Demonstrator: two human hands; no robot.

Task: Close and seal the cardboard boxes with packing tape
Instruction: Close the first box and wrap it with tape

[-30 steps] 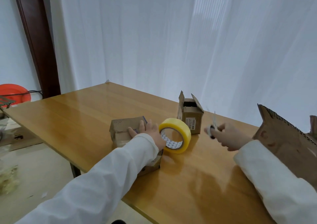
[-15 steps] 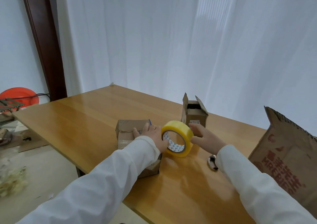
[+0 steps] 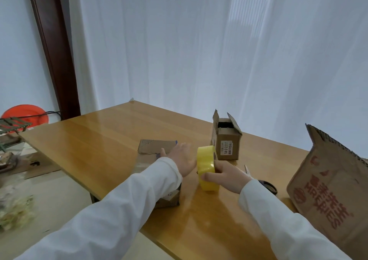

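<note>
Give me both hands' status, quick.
Left hand: open, flat on the low box.
Right hand: closed on the yellow tape roll.

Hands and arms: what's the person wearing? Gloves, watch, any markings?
Both arms are in long, loose white sleeves, plain with soft folds and no print or logo. The left sleeve and right sleeve both end at the wrist. The left hand and right hand are bare: no gloves, rings or watch visible.

right hand (image 3: 227, 177) grips tape roll (image 3: 207, 168) | left hand (image 3: 182, 158) probably on flat box (image 3: 154, 149)
</note>
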